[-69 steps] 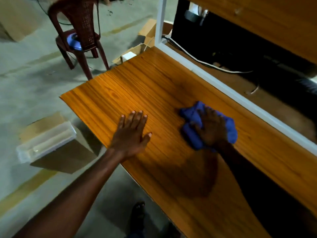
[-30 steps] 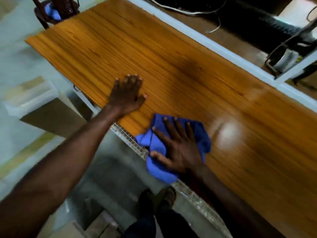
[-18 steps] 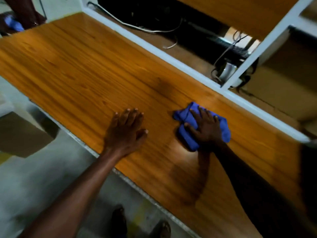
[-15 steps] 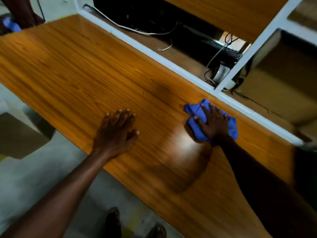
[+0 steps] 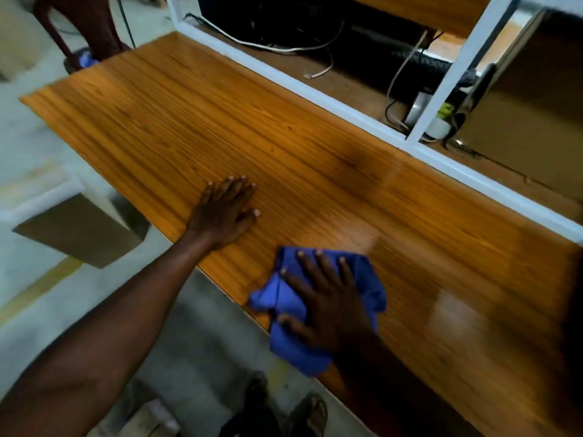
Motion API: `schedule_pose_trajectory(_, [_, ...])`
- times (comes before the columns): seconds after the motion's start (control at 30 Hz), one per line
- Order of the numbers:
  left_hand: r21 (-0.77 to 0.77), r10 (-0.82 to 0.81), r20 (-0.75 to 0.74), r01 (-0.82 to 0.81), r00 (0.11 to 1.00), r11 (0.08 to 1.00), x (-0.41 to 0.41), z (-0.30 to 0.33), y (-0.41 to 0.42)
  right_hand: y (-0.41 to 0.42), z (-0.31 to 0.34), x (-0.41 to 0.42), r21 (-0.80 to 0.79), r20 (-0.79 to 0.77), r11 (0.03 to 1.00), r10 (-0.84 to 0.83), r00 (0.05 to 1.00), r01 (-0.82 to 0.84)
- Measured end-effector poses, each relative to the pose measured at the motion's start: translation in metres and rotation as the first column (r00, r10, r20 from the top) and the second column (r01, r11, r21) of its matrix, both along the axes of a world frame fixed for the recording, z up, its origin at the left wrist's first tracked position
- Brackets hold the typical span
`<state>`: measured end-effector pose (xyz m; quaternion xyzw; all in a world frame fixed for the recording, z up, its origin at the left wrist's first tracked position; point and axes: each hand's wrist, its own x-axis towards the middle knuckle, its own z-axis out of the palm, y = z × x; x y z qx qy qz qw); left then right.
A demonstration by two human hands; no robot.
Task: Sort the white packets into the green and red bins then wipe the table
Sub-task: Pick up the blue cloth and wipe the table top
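Right hand (image 5: 328,305) flat, fingers spread, pressing blue cloth (image 5: 290,342) at table (image 5: 284,137) edge; left hand (image 5: 224,212) beside it, open, palm down.

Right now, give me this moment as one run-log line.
phase: wiping | right hand: flat on blue cloth at near table edge | left hand: flat on wooden table | packets, bins: not in view

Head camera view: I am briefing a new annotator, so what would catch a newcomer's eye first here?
First the blue cloth, bright against the orange wooden table, at its near edge and partly hanging over it. The right hand presses flat on the cloth with fingers spread; the left hand rests flat on the wood to its left. Behind the tabletop, a white frame fences off a shelf of tangled cables.
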<state>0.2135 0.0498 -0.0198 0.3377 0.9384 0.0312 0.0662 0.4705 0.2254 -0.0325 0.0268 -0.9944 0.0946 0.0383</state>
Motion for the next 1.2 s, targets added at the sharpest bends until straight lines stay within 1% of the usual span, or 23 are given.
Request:
schedule_pose_trajectory(0.07, [-0.001, 0.000, -0.003, 0.000, 1.000, 1.000, 0.001, 0.001, 0.001, 0.002, 0.000, 0.010, 0.013, 0.020, 0.999, 0.049, 0.999, -0.050])
schedule_pose_trajectory(0.1, [0.005, -0.002, -0.008, 0.002, 1.000, 1.000, 0.001, 0.000, 0.001, 0.015, 0.002, 0.008, 0.029, 0.031, 0.999, 0.027, 0.999, -0.028])
schedule_pose_trajectory(0.13, [0.013, -0.008, -0.015, 0.009, 1.000, 1.000, 0.001, -0.002, 0.001, 0.034, 0.003, 0.001, 0.040, 0.043, 0.999, -0.025, 0.999, 0.024])
schedule_pose_trajectory(0.2, [0.018, -0.022, -0.021, 0.022, 1.000, 1.000, -0.001, -0.005, 0.000, 0.086, 0.006, -0.017, 0.054, 0.102, 0.981, -0.190, 0.976, 0.186])
schedule_pose_trajectory(0.27, [0.006, 0.005, -0.014, -0.005, 1.000, 1.000, 0.002, -0.005, 0.001, 0.142, 0.009, -0.033, 0.093, 0.181, 0.932, -0.362, 0.914, 0.350])
schedule_pose_trajectory(0.3, [0.001, 0.030, -0.002, -0.030, 1.000, 1.000, 0.008, -0.003, 0.006, 0.170, 0.010, -0.038, 0.087, 0.196, 0.896, -0.443, 0.875, 0.435])
schedule_pose_trajectory(0.33, [-0.004, 0.047, 0.016, -0.047, 0.999, 0.999, 0.017, -0.002, 0.012, 0.195, 0.010, -0.042, 0.067, 0.195, 0.852, -0.521, 0.831, 0.519])
schedule_pose_trajectory(0.4, [-0.017, 0.029, 0.058, -0.028, 0.998, 0.999, 0.047, 0.002, 0.031, 0.243, 0.013, -0.045, 0.051, 0.187, 0.756, -0.649, 0.738, 0.652])
schedule_pose_trajectory(0.47, [-0.005, -0.001, 0.063, 0.001, 0.998, 1.000, 0.087, 0.001, 0.052, 0.279, 0.018, -0.044, 0.072, 0.167, 0.675, -0.734, 0.658, 0.734])
schedule_pose_trajectory(0.57, [0.012, -0.046, 0.054, 0.045, 0.997, 0.999, 0.130, -0.002, 0.074, 0.299, 0.022, -0.043, 0.066, 0.154, 0.619, -0.781, 0.605, 0.782])
schedule_pose_trajectory(0.63, [-0.005, -0.057, 0.047, 0.058, 0.997, 0.998, 0.137, -0.004, 0.077, 0.273, 0.019, -0.036, 0.060, 0.173, 0.647, -0.756, 0.631, 0.760])
schedule_pose_trajectory(0.67, [-0.005, -0.064, 0.041, 0.064, 0.997, 0.998, 0.136, -0.005, 0.078, 0.251, 0.015, -0.029, 0.047, 0.167, 0.688, -0.720, 0.673, 0.724])
schedule_pose_trajectory(0.77, [-0.006, -0.078, 0.035, 0.079, 0.996, 0.997, 0.133, -0.005, 0.079, 0.153, 0.003, 0.018, 0.027, 0.102, 0.866, -0.500, 0.860, 0.500])
schedule_pose_trajectory(0.83, [0.000, -0.077, 0.017, 0.077, 0.997, 0.997, 0.134, -0.007, 0.080, 0.079, -0.002, 0.067, 0.008, 0.043, 0.940, -0.340, 0.939, 0.340])
schedule_pose_trajectory(0.9, [-0.002, -0.054, 0.006, 0.054, 0.999, 0.999, 0.137, -0.007, 0.081, 0.029, -0.004, 0.115, -0.006, 0.040, 0.983, -0.184, 0.982, 0.185])
schedule_pose_trajectory(0.97, [-0.026, -0.027, 0.024, 0.027, 0.999, 0.999, 0.144, -0.005, 0.085, 0.017, -0.003, 0.150, -0.008, 0.052, 0.997, -0.080, 0.995, 0.080])
schedule_pose_trajectory(1.0, [-0.037, -0.027, 0.017, 0.027, 1.000, 0.999, 0.151, -0.005, 0.088, 0.024, -0.003, 0.159, -0.018, 0.052, 0.998, -0.054, 0.997, 0.055])
schedule_pose_trajectory(1.07, [-0.020, -0.046, -0.019, 0.046, 0.999, 0.999, 0.176, -0.006, 0.099, 0.052, -0.005, 0.158, -0.013, 0.043, 0.995, -0.099, 0.994, 0.099])
schedule_pose_trajectory(1.1, [0.013, -0.051, -0.020, 0.051, 0.998, 0.999, 0.194, -0.009, 0.105, 0.074, -0.006, 0.153, 0.007, 0.045, 0.985, -0.173, 0.984, 0.173])
schedule_pose_trajectory(1.13, [0.055, -0.052, -0.020, 0.053, 0.998, 0.997, 0.209, -0.014, 0.110, 0.100, -0.006, 0.145, 0.025, 0.056, 0.962, -0.274, 0.960, 0.273])
schedule_pose_trajectory(1.2, [0.112, -0.042, -0.016, 0.043, 0.999, 0.993, 0.230, -0.021, 0.114, 0.158, -0.001, 0.125, 0.014, 0.089, 0.867, -0.497, 0.863, 0.497])
